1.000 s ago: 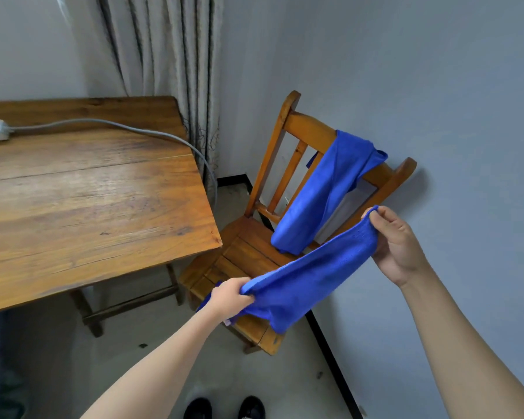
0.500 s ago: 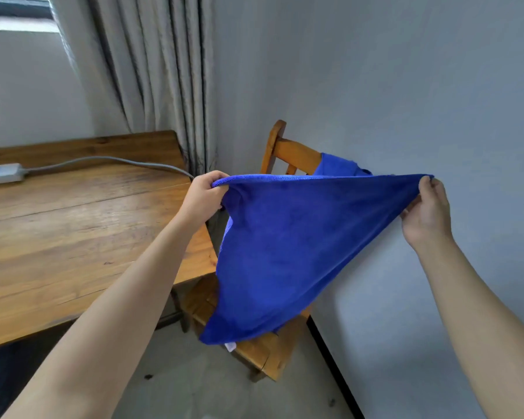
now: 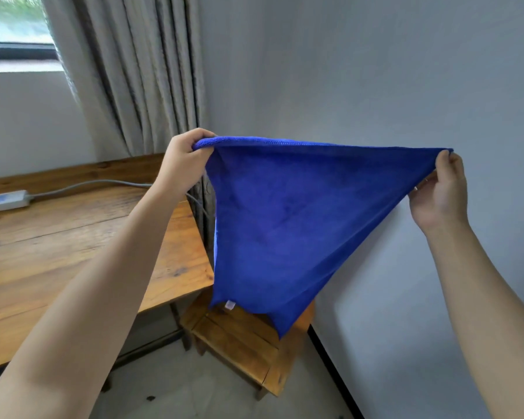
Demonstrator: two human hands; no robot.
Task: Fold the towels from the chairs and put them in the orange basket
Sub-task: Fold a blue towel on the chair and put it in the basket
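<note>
A blue towel (image 3: 297, 219) hangs spread out in the air in front of me, its top edge stretched taut between my hands. My left hand (image 3: 183, 164) grips the top left corner. My right hand (image 3: 440, 192) pinches the top right corner. A small white label shows at the towel's lower edge. Below it the seat of the wooden chair (image 3: 242, 349) is visible; the chair's back and the second towel are hidden behind the held towel. No orange basket is in view.
A wooden table (image 3: 73, 252) stands to the left with a white power strip (image 3: 3, 201) and its grey cable on it. Grey curtains (image 3: 133, 77) hang behind it beside a window. A grey wall runs close along the right.
Both hands have lifted the towel from low over the chair seat to chest height and pulled it open. The view has tilted upward, so the chair back and second towel are now covered.
</note>
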